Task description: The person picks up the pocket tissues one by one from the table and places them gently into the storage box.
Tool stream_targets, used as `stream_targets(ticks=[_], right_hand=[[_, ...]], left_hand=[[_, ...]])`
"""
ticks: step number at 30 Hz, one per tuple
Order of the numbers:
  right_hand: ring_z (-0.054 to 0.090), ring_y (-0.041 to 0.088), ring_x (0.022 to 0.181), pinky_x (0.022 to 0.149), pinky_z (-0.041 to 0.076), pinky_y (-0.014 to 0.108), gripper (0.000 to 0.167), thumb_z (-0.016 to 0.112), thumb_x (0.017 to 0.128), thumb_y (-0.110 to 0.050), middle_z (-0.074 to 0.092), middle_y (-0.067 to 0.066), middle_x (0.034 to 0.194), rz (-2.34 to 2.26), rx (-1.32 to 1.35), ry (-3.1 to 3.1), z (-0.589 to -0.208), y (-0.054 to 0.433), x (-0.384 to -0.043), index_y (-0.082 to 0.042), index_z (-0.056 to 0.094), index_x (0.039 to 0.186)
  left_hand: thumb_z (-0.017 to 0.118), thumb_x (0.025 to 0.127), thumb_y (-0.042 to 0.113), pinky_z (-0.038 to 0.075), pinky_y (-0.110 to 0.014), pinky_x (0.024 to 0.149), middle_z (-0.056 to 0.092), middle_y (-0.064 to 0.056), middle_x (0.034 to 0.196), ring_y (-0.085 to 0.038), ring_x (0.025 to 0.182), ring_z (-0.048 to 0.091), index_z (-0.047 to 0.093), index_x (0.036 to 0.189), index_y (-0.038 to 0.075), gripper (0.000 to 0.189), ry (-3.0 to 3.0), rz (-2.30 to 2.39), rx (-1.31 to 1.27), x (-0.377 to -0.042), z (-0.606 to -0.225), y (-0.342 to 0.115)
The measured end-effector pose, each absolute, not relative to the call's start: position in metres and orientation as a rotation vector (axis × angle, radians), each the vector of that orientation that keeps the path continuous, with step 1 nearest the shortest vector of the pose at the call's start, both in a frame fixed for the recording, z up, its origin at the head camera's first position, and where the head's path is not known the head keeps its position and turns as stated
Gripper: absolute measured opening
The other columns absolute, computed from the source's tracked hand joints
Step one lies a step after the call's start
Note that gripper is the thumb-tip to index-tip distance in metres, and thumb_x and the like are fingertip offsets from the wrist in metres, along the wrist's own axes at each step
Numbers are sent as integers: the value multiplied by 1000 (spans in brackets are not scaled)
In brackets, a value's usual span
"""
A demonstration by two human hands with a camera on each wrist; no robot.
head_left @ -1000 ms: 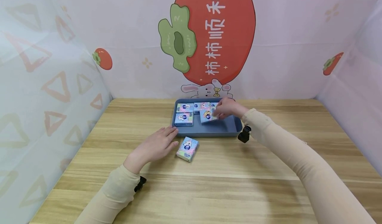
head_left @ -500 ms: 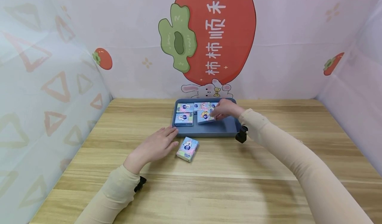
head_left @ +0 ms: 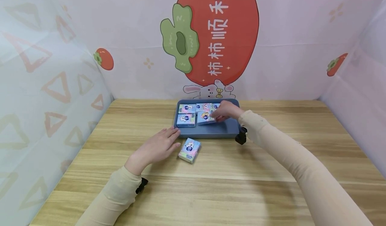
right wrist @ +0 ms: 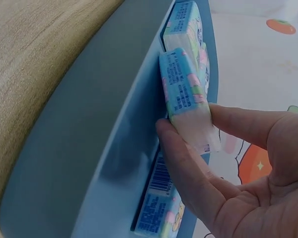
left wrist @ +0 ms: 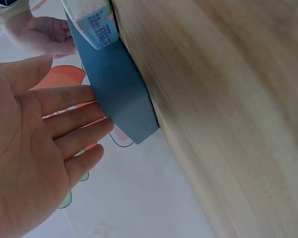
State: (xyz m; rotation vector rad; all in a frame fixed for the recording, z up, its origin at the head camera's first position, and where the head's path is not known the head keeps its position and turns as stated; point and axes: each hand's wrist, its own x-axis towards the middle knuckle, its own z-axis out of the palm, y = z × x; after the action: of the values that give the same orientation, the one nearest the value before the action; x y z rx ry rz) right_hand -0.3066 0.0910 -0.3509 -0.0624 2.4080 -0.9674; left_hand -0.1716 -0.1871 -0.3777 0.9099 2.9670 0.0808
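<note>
My right hand [head_left: 224,111] pinches a small blue tissue pack [right wrist: 181,89] between thumb and fingers, tilted in the front middle of a blue-grey tray [head_left: 208,131]. The right wrist view shows one end of the pack in my grip and its far end close to a neighbouring pack [right wrist: 184,25]. My left hand [head_left: 158,145] lies with fingers extended, fingertips right at the tray's front left corner; its palm shows in the left wrist view. On the table, just right of my left fingers, a loose tissue pack [head_left: 189,150] lies askew.
Inside the tray, a pack [head_left: 186,119] sits front left, with several more along the back, such as a blue pack [head_left: 187,108]. The wooden table [head_left: 211,192] ends at a printed cloth backdrop [head_left: 138,75] behind the tray.
My right hand has moved slightly left with the tissue pack, bringing it closer to the front left pack. My left hand and the loose pack have stayed still.
</note>
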Motion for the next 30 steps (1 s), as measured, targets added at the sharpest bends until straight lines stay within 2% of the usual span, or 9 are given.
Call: stream_targets(ticks=[3,9,15,19,30], right_hand=[[67,18,77,83,57,29,34,69,87,-31,68,9,90,-971,-56,2399,-353,91,-308,0,65,101],[67,21,81,86,56,32,35,69,87,-29,67,12,94,-971,-46,2402,-357,89,-311,1,64,105],[67,17,74,78,58,26,35,69,87,-29,67,10,89,-981,-29,2382,-354,86,-310,1,64,105],[68,18,77,82,57,28,34,68,88,-28,68,10,90,-982,-6,2372,-359,84,-314,1,63,105],[68,18,76,83,58,31,34,69,87,-28,69,10,88,-970,-13,2384,-363,83,-315,1,64,103]], left_hand=[[39,101,37,27,-48,116,41,-18,147,-33,139,34,41,142,-1,56,2967,81,914,-172,-378,-187],[36,102,39,26,-46,117,40,-17,147,-32,139,34,40,142,0,57,2963,68,910,-173,-378,-188],[36,102,40,27,-46,117,40,-17,147,-31,139,34,41,142,1,57,2965,65,910,-175,-379,-189],[36,102,39,27,-47,116,40,-17,147,-31,139,34,41,142,0,56,2967,64,915,-175,-381,-189],[36,102,40,26,-46,117,40,-17,147,-31,139,34,41,142,0,57,2963,60,910,-174,-380,-189]])
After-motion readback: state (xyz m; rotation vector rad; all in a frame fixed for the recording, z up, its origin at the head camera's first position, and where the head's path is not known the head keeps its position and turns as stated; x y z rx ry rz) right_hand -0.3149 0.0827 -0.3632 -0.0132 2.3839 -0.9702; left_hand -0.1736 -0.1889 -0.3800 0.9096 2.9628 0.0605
